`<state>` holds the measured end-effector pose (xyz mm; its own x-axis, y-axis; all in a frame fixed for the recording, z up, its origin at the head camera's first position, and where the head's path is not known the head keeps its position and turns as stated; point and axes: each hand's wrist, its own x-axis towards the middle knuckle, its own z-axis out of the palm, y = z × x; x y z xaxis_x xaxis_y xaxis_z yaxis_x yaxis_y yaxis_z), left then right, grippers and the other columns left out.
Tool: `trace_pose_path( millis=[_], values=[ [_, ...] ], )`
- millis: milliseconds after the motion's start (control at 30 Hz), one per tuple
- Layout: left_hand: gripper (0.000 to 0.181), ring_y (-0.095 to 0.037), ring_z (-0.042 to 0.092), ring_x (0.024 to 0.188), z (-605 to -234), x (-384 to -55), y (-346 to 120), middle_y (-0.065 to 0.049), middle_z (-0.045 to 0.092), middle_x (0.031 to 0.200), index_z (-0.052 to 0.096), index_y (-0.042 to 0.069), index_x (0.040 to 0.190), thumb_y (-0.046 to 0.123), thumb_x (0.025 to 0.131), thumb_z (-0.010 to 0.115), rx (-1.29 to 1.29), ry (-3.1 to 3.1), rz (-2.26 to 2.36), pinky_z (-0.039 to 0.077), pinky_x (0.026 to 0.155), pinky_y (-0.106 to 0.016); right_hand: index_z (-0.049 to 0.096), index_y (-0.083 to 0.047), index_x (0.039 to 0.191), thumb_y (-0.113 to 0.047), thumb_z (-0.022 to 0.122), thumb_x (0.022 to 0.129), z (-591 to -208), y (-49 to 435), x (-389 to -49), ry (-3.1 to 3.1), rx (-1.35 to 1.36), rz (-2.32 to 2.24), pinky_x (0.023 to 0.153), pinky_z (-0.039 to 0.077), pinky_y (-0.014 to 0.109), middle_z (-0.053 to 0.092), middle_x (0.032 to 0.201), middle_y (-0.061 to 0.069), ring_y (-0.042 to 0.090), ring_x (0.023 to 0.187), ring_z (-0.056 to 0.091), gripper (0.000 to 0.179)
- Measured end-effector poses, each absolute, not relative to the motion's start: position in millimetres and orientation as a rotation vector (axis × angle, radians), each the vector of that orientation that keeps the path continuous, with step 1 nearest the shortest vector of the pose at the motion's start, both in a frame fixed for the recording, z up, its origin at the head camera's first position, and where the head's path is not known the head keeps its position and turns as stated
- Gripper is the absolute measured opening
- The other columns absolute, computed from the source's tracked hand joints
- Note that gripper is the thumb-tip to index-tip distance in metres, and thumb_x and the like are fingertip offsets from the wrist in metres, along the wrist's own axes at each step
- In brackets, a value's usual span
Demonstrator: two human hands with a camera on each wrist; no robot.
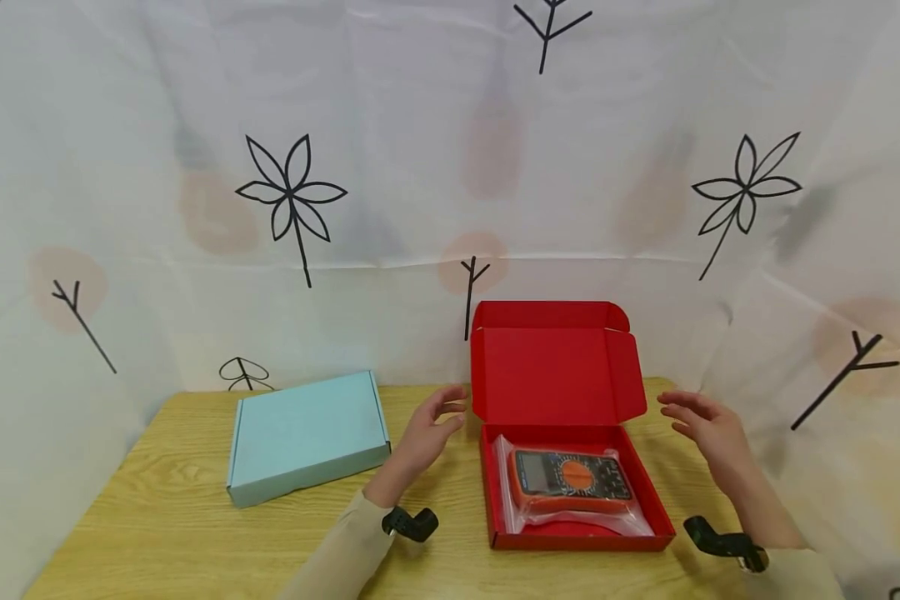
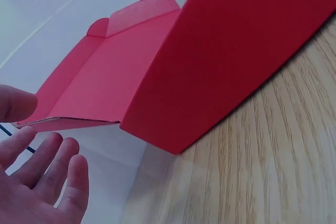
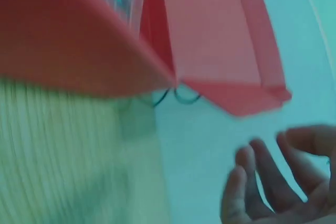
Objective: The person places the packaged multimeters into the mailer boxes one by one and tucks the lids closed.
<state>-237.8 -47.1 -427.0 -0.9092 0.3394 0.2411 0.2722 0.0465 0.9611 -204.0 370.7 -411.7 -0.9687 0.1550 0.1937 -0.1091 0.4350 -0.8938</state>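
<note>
A red cardboard box (image 1: 581, 542) stands on the table with its lid (image 1: 551, 375) raised at the back. Inside lies an orange and black multimeter (image 1: 570, 477) in a clear plastic bag (image 1: 630, 523). My left hand (image 1: 427, 433) is held just left of the raised lid, fingers loosely bent and nothing in them. In the left wrist view the left fingers (image 2: 65, 156) sit close by the lid's side flap. On the other side, my right hand (image 1: 708, 429) hovers right of the lid, relaxed and holding nothing. The right wrist view shows it below the lid's corner.
A closed light blue box (image 1: 311, 433) lies at the left of the wooden table (image 1: 157, 500). White cloth (image 1: 390, 167) with plant drawings hangs behind and along both sides. Each wrist wears a black camera mount (image 1: 412, 523).
</note>
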Motion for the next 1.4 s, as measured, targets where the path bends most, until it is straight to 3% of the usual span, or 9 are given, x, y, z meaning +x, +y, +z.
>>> trace_pose_path(
  millis=[233,467,767,1100,1233,1400],
  values=[
    [0.052,-0.036,0.046,0.132,-447,-252,-40,-0.013,0.045,0.149,0.041,0.006,0.151,0.006,0.1,0.056,0.689,2.17,2.017,0.044,0.103,-0.053,0.036,0.007,0.148,-0.032,0.046,0.107,-423,389,-209,-2.635,0.135,1.647,0.086,0.052,0.021,0.058,0.134,0.007,-0.007,0.103,0.058,0.057],
    [0.057,-0.034,0.042,0.135,-445,-253,-36,-0.01,0.041,0.153,0.037,0.009,0.154,0.006,0.1,0.056,0.694,2.132,2.03,0.044,0.103,-0.052,0.024,0.009,0.152,-0.02,0.042,0.108,-434,384,-215,-2.497,0.384,1.958,0.091,0.051,0.023,0.054,0.13,-0.02,-0.002,0.114,0.058,0.055],
    [0.062,-0.034,0.036,0.14,-441,-253,-29,-0.009,0.034,0.158,0.03,0.012,0.157,0.007,0.101,0.055,0.67,2.074,2.014,0.042,0.105,-0.053,0.018,0.005,0.156,-0.018,0.043,0.108,-434,373,-220,-2.449,0.423,2.006,0.094,0.049,0.025,0.046,0.143,-0.014,-0.003,0.119,0.055,0.058],
    [0.067,-0.029,0.037,0.14,-440,-258,-27,-0.001,0.034,0.158,0.028,0.02,0.159,0.008,0.099,0.056,0.625,2.045,2.001,0.043,0.104,-0.051,0.014,-0.003,0.159,-0.022,0.046,0.107,-429,364,-223,-2.489,0.34,1.986,0.097,0.048,0.03,0.027,0.159,0.02,-0.004,0.119,0.054,0.064],
    [0.07,-0.029,0.037,0.14,-439,-257,-25,0.0,0.032,0.159,0.027,0.02,0.159,-0.001,0.096,0.049,0.633,2.032,1.982,0.042,0.104,-0.052,0.014,-0.003,0.159,-0.021,0.044,0.108,-427,362,-224,-2.484,0.387,2.012,0.097,0.049,0.031,0.033,0.157,0.015,-0.001,0.121,0.054,0.062],
    [0.073,-0.03,0.035,0.141,-438,-258,-24,-0.001,0.028,0.161,0.025,0.018,0.159,-0.004,0.092,0.043,0.647,2.039,1.957,0.04,0.104,-0.055,0.011,0.0,0.158,-0.019,0.037,0.109,-425,363,-226,-2.461,0.501,2.091,0.096,0.049,0.029,0.042,0.152,-0.001,0.002,0.124,0.054,0.058]
  ],
)
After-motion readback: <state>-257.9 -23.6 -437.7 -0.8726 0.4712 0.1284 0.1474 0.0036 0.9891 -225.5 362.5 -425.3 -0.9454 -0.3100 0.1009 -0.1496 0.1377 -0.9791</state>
